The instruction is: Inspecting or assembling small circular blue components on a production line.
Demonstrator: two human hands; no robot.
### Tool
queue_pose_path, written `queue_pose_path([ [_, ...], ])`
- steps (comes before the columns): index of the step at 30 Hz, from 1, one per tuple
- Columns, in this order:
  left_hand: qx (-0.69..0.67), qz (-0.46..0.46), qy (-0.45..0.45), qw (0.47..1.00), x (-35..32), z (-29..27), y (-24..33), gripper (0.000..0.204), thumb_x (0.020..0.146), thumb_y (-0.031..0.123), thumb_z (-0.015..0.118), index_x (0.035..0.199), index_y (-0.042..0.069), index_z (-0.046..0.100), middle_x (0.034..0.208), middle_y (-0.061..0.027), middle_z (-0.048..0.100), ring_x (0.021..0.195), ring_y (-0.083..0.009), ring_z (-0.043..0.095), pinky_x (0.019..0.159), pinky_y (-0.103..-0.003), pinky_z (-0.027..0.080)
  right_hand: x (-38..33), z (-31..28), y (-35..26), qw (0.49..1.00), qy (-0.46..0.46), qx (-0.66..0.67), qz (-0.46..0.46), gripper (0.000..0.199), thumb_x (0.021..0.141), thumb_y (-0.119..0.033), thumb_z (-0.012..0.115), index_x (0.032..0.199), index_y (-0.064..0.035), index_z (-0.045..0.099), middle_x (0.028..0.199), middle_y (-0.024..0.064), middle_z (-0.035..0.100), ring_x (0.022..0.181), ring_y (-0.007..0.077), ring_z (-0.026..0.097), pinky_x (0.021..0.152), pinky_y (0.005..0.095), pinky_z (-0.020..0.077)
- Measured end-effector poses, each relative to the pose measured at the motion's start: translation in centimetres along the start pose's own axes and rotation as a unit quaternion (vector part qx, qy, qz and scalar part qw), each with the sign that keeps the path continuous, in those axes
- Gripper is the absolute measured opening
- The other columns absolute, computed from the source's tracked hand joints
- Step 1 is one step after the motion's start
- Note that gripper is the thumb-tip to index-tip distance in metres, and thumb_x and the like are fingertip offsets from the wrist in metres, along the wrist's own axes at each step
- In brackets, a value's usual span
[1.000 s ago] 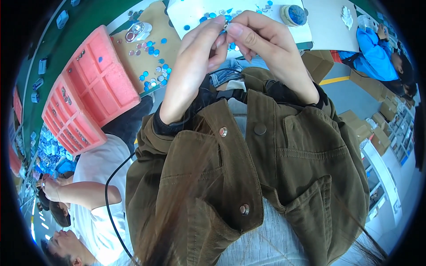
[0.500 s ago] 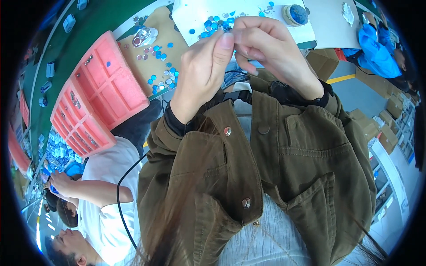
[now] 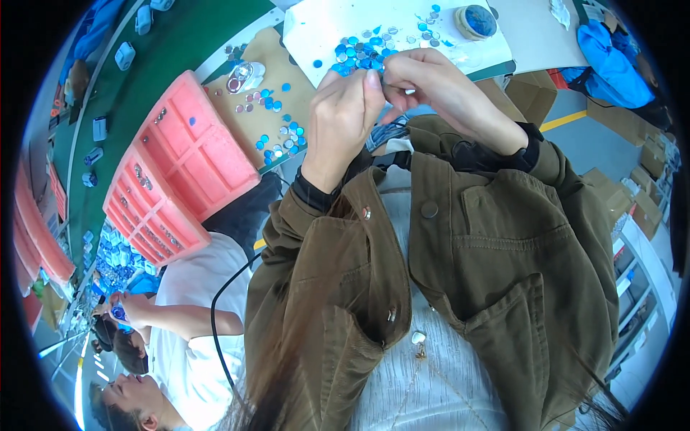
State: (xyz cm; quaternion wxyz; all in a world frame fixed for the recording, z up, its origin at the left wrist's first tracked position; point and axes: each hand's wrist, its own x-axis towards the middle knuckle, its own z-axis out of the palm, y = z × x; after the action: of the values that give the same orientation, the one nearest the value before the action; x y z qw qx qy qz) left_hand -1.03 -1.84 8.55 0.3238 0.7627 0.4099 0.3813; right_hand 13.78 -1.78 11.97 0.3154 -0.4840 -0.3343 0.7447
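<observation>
My left hand [image 3: 339, 118] and my right hand [image 3: 449, 97] meet over the near edge of a white sheet [image 3: 316, 36]. Thumbs and fingers of both are closed in a pinch, tip to tip. Anything between the fingertips is too small and too covered to make out. Just beyond them lies a loose pile of small round discs [image 3: 359, 52], blue and silvery. A few more discs are scattered to the right, towards a small round tub [image 3: 476, 22] with blue contents.
Left of my hands, brown cardboard [image 3: 244, 133] carries more discs and a clear container [image 3: 246, 77]. A pink compartment tray [image 3: 215, 169] with small metal parts stands beside it. A green conveyor belt [image 3: 100, 86] bears blue items. One co-worker [image 3: 194, 302] in white is at the left; cardboard boxes [image 3: 532, 97] are on the right.
The whole view has shifted, so the bench and tray appear farther right and lower. My hands stay pinched together, and the fingers of my right hand are curled in more.
</observation>
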Motion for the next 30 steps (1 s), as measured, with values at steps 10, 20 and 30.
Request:
queue_pose_path([
  [10, -0.043, -0.078, -0.011, 0.996, 0.4, -0.6, 0.1, 0.007, 0.08, 0.006, 0.049, 0.079, -0.001, 0.05, 0.069, -0.0124, 0.051, 0.066, -0.0274, 0.05, 0.059, -0.034, 0.04, 0.2, -1.1, 0.8, 0.878, 0.051, -0.39, -0.273, 0.01, 0.077, -0.006, 0.054, 0.072, 0.0021, 0.052, 0.074, 0.0063, 0.052, 0.067, 0.0138, 0.051, 0.06, 0.025, 0.0412],
  [20, -0.021, -0.099, 0.013, 0.995, 0.4, -0.8, 0.7, 0.005, 0.077, 0.004, 0.054, 0.078, 0.0, 0.05, 0.07, -0.011, 0.051, 0.065, -0.0266, 0.049, 0.058, -0.033, 0.039, -0.7, -0.5, 0.0, 0.708, 0.126, -0.527, -0.453, 0.017, 0.07, -0.001, 0.06, 0.086, 0.0008, 0.054, 0.08, 0.0096, 0.054, 0.073, 0.0225, 0.055, 0.063, 0.0269, 0.0449],
  [30, 0.122, 0.074, 0.006, 0.99, 1.1, -1.5, 0.8, 0.016, 0.063, -0.002, 0.056, 0.076, 0.004, 0.05, 0.067, -0.0067, 0.049, 0.063, -0.0229, 0.047, 0.057, -0.032, 0.034, -1.7, 0.4, -0.8, 0.639, 0.107, -0.66, -0.379, 0.016, 0.066, 0.0, 0.058, 0.08, 0.0012, 0.052, 0.083, 0.0085, 0.05, 0.071, 0.022, 0.053, 0.059, 0.0294, 0.0443],
])
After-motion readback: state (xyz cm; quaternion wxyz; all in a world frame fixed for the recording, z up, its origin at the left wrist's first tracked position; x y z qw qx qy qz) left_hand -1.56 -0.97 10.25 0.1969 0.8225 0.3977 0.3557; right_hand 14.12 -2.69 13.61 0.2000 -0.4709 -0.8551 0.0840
